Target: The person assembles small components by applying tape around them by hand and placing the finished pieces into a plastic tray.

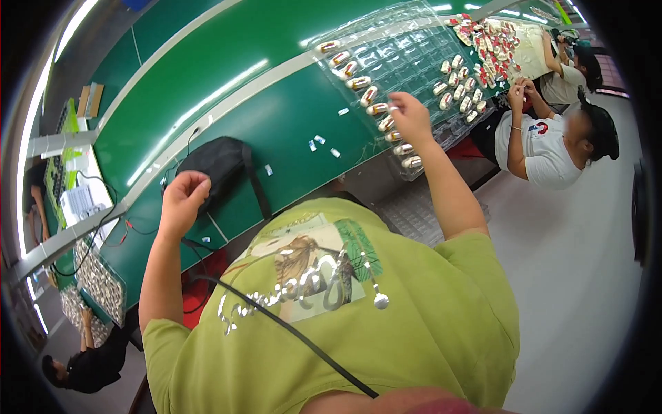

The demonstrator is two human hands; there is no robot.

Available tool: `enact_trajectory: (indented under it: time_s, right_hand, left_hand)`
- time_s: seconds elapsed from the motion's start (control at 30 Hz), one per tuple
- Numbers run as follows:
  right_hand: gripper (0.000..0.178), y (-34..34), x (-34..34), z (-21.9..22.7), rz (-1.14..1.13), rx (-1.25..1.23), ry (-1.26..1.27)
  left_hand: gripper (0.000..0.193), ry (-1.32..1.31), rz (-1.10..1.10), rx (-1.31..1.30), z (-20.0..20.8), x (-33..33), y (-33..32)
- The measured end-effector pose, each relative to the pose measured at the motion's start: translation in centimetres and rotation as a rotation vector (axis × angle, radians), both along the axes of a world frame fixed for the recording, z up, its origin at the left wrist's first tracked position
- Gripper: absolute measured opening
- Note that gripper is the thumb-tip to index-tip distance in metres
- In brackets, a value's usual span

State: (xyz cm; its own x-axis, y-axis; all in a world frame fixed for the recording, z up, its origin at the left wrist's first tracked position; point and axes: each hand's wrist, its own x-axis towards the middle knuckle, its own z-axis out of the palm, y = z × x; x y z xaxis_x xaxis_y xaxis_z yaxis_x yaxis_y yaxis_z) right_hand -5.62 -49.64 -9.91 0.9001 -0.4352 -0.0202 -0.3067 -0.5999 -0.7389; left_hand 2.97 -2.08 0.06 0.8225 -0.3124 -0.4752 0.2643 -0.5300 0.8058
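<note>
Grip curled on both, contents I can't tell: my right hand (412, 119) is by white pieces (358, 83) on the clear tray (405, 56), probably arranging, next needing gentle fingertip alignment, left hand (182, 201) near black bag (215, 162).

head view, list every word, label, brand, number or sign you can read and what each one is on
Light-green T-shirt: large silver script, not copied here.
Co-worker's white T-shirt: red-and-blue print, too small to read.
Small white-and-blue slips on the green table: any print too small to read.
White oval pieces in the clear tray: reddish-brown marks, too small to read.
</note>
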Motion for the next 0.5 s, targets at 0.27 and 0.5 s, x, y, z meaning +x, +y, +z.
enact_trajectory:
  time_s: [0.27, 0.5]
  right_hand:
    - [0.025, -21.6, -0.5, -2.6, -0.524, -0.461, 0.162]
    - [0.035, -35.0, 0.8, -4.1, -0.621, -0.663, 0.472]
  left_hand:
    - [0.011, 0.029, 0.046, 0.146, -0.2, -0.8, -0.5]
    - [0.01, 0.017, 0.175, 0.273, -0.4, -1.5, -1.4]
